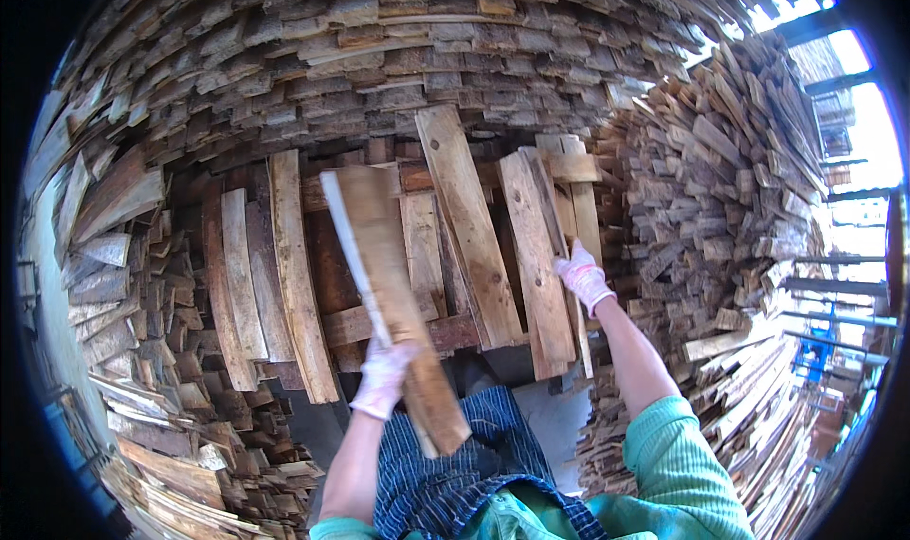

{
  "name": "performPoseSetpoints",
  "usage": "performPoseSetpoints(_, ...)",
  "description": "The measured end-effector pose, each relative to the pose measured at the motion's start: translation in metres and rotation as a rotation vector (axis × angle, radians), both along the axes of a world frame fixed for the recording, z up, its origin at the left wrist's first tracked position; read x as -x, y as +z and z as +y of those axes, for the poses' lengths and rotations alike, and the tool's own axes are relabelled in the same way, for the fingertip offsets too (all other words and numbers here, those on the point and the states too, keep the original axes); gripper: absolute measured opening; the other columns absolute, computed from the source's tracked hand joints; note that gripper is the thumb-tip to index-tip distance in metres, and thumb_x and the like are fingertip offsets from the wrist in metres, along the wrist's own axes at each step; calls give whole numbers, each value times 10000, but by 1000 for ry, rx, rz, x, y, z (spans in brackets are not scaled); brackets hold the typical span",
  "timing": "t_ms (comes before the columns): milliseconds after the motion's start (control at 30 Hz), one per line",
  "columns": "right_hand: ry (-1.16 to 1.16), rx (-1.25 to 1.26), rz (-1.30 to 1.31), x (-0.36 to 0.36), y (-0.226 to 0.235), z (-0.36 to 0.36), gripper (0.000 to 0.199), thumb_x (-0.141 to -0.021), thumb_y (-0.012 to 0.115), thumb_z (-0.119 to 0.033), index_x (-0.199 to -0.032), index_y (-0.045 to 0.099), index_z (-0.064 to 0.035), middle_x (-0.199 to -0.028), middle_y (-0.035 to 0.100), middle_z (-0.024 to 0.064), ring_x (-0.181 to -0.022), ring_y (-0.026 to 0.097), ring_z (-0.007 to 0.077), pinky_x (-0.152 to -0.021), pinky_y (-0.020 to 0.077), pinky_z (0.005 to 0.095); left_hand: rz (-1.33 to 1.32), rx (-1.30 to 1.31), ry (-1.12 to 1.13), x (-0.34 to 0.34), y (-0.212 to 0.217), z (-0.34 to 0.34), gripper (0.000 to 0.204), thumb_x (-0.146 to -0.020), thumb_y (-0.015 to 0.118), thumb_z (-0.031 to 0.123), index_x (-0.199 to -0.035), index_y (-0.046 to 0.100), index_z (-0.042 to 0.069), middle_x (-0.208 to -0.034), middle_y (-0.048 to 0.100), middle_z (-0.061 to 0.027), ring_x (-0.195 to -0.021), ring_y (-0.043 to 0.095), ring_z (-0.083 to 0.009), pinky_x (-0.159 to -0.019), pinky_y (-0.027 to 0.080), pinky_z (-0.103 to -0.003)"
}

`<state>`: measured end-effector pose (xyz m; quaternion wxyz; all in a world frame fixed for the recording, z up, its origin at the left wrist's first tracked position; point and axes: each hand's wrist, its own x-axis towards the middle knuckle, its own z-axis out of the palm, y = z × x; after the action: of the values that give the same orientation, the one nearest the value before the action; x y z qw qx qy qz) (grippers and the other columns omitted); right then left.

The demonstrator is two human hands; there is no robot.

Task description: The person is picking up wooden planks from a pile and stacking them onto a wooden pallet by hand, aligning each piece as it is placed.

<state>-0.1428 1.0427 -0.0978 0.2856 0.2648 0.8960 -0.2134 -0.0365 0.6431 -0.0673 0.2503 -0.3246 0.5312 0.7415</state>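
Observation:
My left hand (387, 377), in a pale pinkish glove, is closed around the edge of a long wooden board (393, 274). That board is held up at a slant above the other planks and is slightly blurred. My right hand (585, 276), gloved the same way, is closed on the edge of a narrow board (580, 336). Directly left of it rests a wider plank (540, 274). Another knotted plank (466, 222) leans between my hands. Further left, several planks (301, 274) lie side by side across a low wooden support (453, 333).
A high wall of stacked boards (379, 56) fills the far side. More piles stand at the left (180, 350) and right (701, 208), close to my arms. Loose thin slats (749, 417) lie at the lower right. Grey floor (327, 431) shows beside my dark striped apron (417, 483).

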Motion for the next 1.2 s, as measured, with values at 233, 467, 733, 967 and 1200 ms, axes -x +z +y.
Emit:
performPoseSetpoints(233, -142, -211, 209, -17, -2, -27, 881, -920, 658, -443, -1601, 236, -77, -1477, 444, 349, -1319, 491, 501, -1096, 430, 474, -7, 921, -7, 31, -3, -208, 793, -845, 672, 57, -1570, 353, 107, -925, 679, -91, -701, 639, -167, -550, 533, -319)
performPoseSetpoints(467, 20, -283, 201, 36, 30, -187, 991, -916, 653, -528, -1640, 96, -143, -1392, 471, 356, -1268, 517, 500, -1085, 423, 551, -74, 1307, -528, 33, -42, -224, 1106, -744, 842, 398, -1633, 210, 212, -1359, 493, -329, -1260, 496, -476, -1060, 439, -523)
performPoseSetpoints(733, -45, -106, 120, 89, -10, -197, 1208, -816, 828, -327, -1646, -38, -182, -1587, 211, 397, -1470, 323, 484, -1218, 324, 441, 358, 815, 35, 4, -32, -300, 933, -732, 740, -70, -1567, 367, 118, -1382, 435, -170, -1234, 522, -305, -1046, 492, -398)
performPoseSetpoints(967, 61, 97, 214, 28, -8, -277, 1242, -794, 808, -538, -1648, -8, -151, -1642, 106, 353, -1539, 164, 444, -1261, 210, 454, 274, 1175, -439, -5, -54, -257, 1038, -745, 863, 306, -1606, 283, 282, -1393, 433, -332, -1219, 505, -455, -1013, 450, -563)
performPoseSetpoints(1200, 23, 88, 70, 31, -18, -452, 1124, -846, 758, -492, -1632, 56, -103, -1262, 493, 354, -1007, 654, 432, -837, 557, 513, 140, 1394, -576, 11, -72, -243, 985, -756, 832, 387, -1587, 316, 273, -1339, 486, -324, -1186, 501, -498, -1000, 420, -590)
